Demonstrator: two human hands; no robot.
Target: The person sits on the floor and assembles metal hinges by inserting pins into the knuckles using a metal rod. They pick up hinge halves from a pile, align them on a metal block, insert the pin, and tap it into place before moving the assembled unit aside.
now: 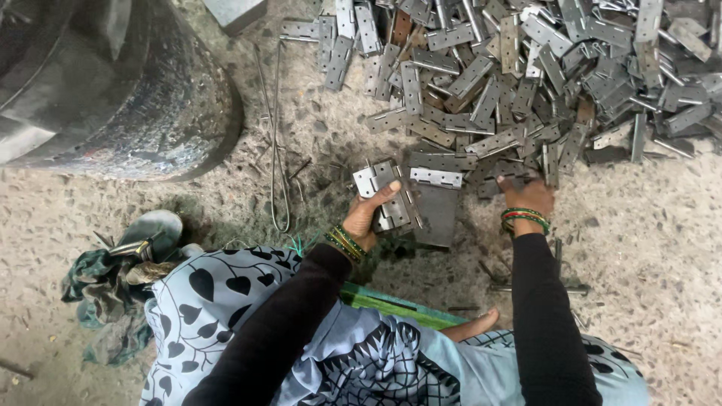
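My left hand grips a small stack of flat metal hinges, thumb across the top one. My right hand reaches into the near edge of a large heap of grey metal hinges, fingers down on the pieces; what it holds, if anything, is hidden. Between the hands lies a dark flat metal plate with a hinge resting at its far end. Both wrists wear green and red bangles, and both arms are in black sleeves.
A big dark metal drum stands at the upper left. Thin wire rods lie on the gritty floor. A sandal and crumpled cloth sit at the left. My bare foot and a green strip show near my lap.
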